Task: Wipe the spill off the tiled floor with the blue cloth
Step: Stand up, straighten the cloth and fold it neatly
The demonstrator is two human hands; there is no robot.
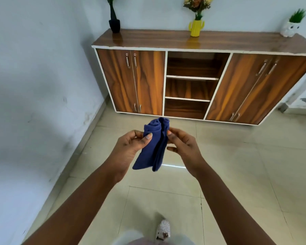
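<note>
I hold a folded blue cloth (pixel 153 145) in front of me at about waist height, above the beige tiled floor (pixel 237 174). My left hand (pixel 131 147) grips its left side with the thumb pressed on top. My right hand (pixel 180 144) pinches its right edge between thumb and fingertips. The cloth's lower end hangs loose below my hands. No spill is clearly visible on the tiles; only a bright streak of reflected light (pixel 173 166) shows just under the cloth.
A wooden sideboard (pixel 198 82) with doors and open middle shelves stands against the far wall. On it are a black vase (pixel 114 23), a yellow vase (pixel 195 29) and a white pot (pixel 290 28). A wall runs along the left. My foot (pixel 163 228) is at the bottom.
</note>
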